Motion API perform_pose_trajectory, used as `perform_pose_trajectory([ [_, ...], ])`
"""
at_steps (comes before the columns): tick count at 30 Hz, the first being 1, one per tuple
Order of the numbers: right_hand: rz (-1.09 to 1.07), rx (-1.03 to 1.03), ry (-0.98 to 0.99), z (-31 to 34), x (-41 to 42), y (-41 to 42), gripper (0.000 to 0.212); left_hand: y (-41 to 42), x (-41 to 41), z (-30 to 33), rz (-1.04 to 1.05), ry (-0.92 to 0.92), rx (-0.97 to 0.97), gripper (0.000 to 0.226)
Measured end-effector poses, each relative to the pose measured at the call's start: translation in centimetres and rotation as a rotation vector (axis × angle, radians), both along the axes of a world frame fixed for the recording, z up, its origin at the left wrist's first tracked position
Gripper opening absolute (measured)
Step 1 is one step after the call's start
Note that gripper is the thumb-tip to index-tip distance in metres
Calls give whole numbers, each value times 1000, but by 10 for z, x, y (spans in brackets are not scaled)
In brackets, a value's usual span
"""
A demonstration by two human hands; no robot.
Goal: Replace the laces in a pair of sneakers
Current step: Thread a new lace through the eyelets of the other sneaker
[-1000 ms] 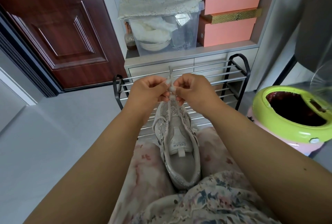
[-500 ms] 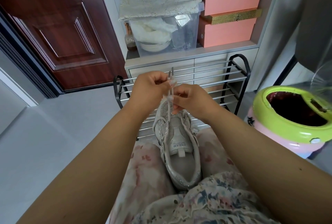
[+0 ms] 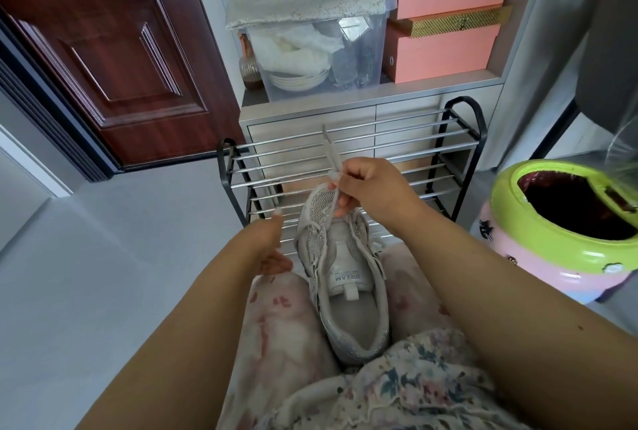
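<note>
Starting on the left, the left hand (image 3: 271,250) hangs just beside the toe end of the sneaker (image 3: 341,274), fingers loose and a bit spread, holding nothing as far as I can see and not quite touching the shoe. The sneaker sits wedged between the knees, long axis running straight away from the body, heel toward the lap and toe pointing out at the shoe rack (image 3: 352,167) behind it. Most of the eyelets look bare, so I'd say the lacing is only at the first holes near the toe. Moving right, the right hand (image 3: 366,188) is up over the toe, thumb and fingers pinched on the lace (image 3: 329,153), which rises from the toe eyelets and pokes up and slightly left past the fingers. So the lace runs roughly in line with the shoe, pulled up and away from the toe. My guess is the next bit depends on the free left hand, since it's nearest the left row of eyelets and could take the tip from the right.
</note>
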State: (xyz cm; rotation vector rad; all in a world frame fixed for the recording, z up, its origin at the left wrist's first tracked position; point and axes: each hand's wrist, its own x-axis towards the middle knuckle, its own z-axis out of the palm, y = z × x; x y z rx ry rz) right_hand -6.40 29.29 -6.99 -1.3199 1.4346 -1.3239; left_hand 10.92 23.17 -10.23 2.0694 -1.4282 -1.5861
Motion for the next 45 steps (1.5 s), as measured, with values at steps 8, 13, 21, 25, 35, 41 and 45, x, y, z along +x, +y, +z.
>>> perform_pose_trajectory([
  [8, 20, 5, -36, 0, 0, 2, 22, -28, -8, -12, 35, 434, 321, 68],
  [13, 23, 16, -52, -1, -2, 0, 22, -35, -16, -14, 146, 666, 307, 40],
  [21, 13, 43, -62, -3, -1, -2, 20, -65, -14, -26, 311, 781, 217, 10],
  [25, 25, 52, -31, -2, -2, -4, 20, -87, -20, -2, 265, 780, 98, 14],
  [35, 41, 71, -18, 1, -6, -13, 20, -122, -48, 80, 14, 833, -131, 14],
  [41, 33, 82, -53, -1, -9, -17, 21, -137, -66, 115, -75, 807, -262, 11],
  [45, -28, 66, -91, -2, -12, -25, 23, -137, -73, 116, -120, 769, -267, 20],
])
